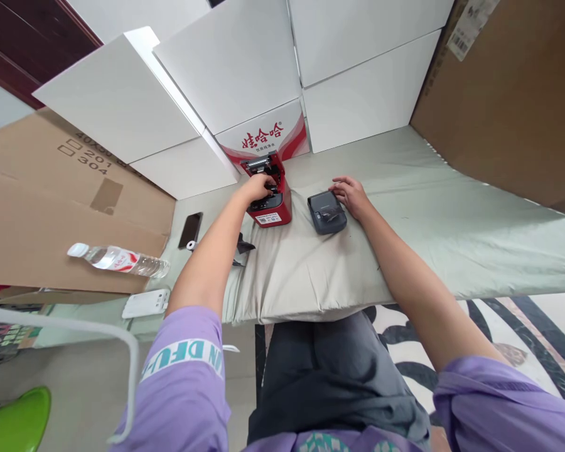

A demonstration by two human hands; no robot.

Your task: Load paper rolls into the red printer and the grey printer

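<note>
A red and black printer (282,204) stands on the cloth with its lid raised and a white label on its front. My left hand (262,187) reaches into its open top, fingers bent around something dark that I cannot make out. To its right lies a small dark grey portable printer (321,210) with a shiny dark patch across its top, its lid down. My right hand (351,196) rests at that device's right back edge, fingers apart, holding nothing. Left of the red printer, partly behind my left forearm, are a small white roll (191,245) and crumpled black pieces (245,245).
A black phone (190,230), a white slab-like object (145,304) and a water bottle (122,260) lie at left. White boxes (235,63) are stacked behind, with a printed carton (268,135) among them. Brown cardboard (508,107) stands at right, more (47,207) at left.
</note>
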